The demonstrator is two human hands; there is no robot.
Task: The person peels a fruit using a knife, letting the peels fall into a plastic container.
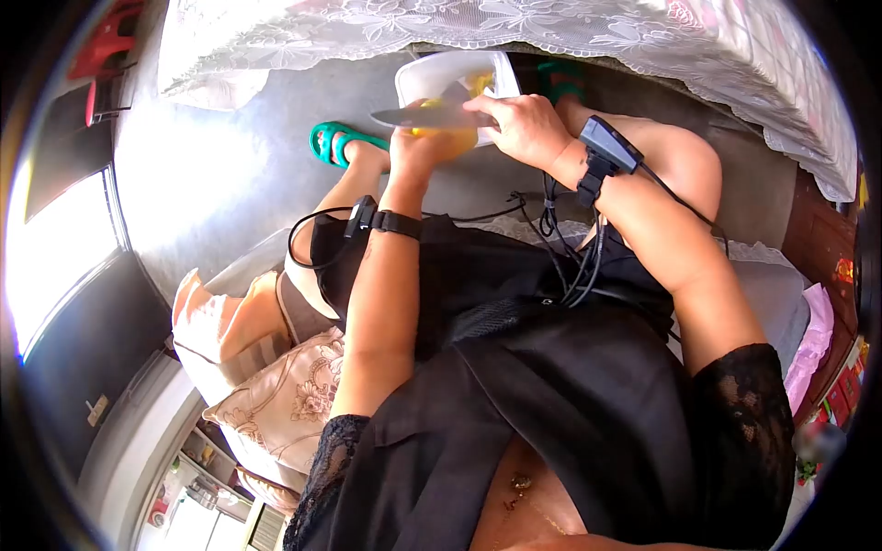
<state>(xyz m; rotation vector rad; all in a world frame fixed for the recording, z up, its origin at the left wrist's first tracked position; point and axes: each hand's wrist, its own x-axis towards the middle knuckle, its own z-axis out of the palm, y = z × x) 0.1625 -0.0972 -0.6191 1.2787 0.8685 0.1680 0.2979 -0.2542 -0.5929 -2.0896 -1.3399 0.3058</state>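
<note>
Single head-worn view, wide and dark-rimmed, facing forward and down. My black top (588, 395) lies nearest the lens, my hands (531, 131) farther off; the floor (349, 96) and lace cloth (588, 26) lie beyond.

Home, likely living room; lace tablecloth (551, 26); flower-patterned cushion (276, 378); green slippers (333, 144).

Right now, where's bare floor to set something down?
Grey floor: wide patch left of the left foot's green sandal, partly glared out; strip between that sandal and the tablecloth. Crowded: around the white container, where left hand, right hand and knife bunch; cables clutter the lap.
</note>
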